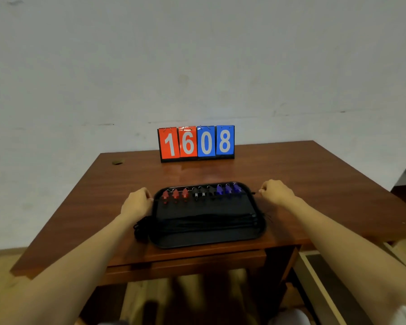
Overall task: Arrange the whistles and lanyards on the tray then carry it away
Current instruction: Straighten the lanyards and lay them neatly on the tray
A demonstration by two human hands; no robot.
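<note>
Lanyards (142,227) spill off the left rim of the black tray (206,242) on your table (314,174). Your left hand (137,204) curls at its far-left corner; I cannot tell what it grips. Whistles (202,194) line the far edge: red, black, blue. Your right hand (275,193) pinches a cord (254,193) end.

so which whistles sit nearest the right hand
The three blue plastic whistles, at the row's end beside the right hand; the red whistles lie by the left hand.
</note>
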